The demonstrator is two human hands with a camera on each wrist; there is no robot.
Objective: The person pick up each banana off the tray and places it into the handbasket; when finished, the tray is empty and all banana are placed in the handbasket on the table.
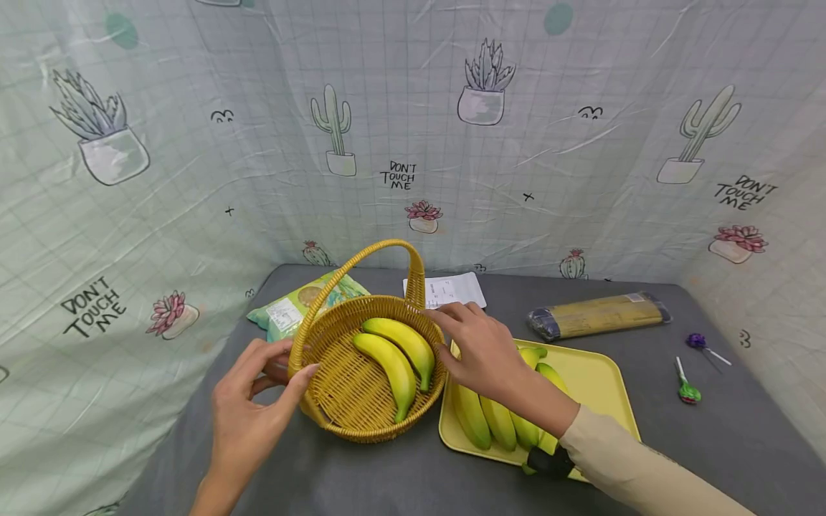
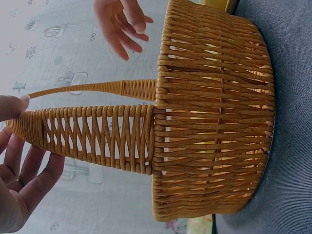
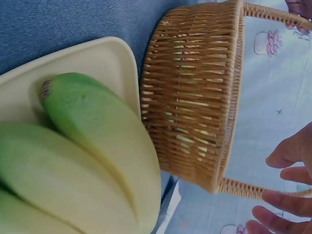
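A wicker basket (image 1: 348,387) with a tall arched handle stands on the table, two bananas (image 1: 395,358) lying inside it. My left hand (image 1: 254,394) is at the handle's left side, its thumb on one side and the fingers curled on the other, holding it. In the left wrist view the handle (image 2: 97,139) passes between thumb and fingers. My right hand (image 1: 480,347) hovers at the basket's right rim with loosely bent fingers and nothing held. Under the right forearm several bananas (image 1: 474,419) lie on a yellow tray (image 1: 596,376), partly hidden by the arm.
Behind the basket lie a green snack bag (image 1: 284,315) and a white printed paper (image 1: 461,289). A long yellow wrapped pack (image 1: 600,315) lies at the back right. Purple (image 1: 697,341) and green (image 1: 688,391) lollipops lie farther right. A patterned curtain (image 1: 413,143) encloses the table.
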